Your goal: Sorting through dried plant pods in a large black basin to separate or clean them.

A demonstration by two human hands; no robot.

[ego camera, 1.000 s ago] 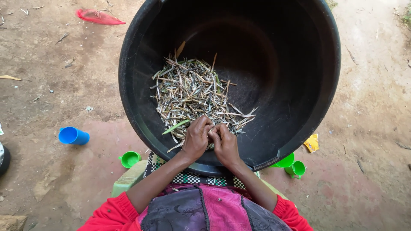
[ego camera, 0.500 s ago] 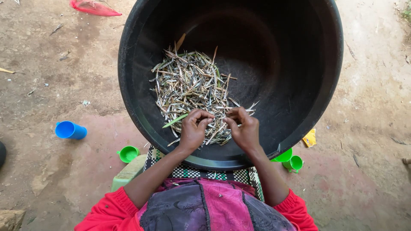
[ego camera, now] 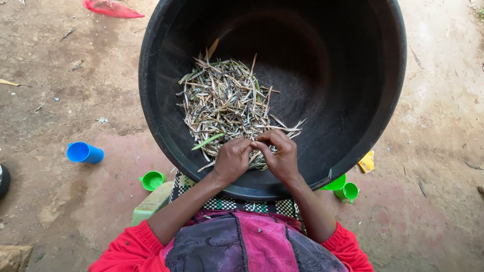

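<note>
Both hands are working inside the black tub (ego camera: 383, 116), the left hand (ego camera: 231, 160) and right hand (ego camera: 281, 156) pinching one thin pod together at the near edge of the pod pile (ego camera: 227, 108) lying just beyond them, which risks dropping the pod back among the rest if either grip slackens.

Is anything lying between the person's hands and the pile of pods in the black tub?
Nothing visible does. The left hand and right hand are already on the near edge of the pod pile inside the black tub, fingertips meeting there.
</note>
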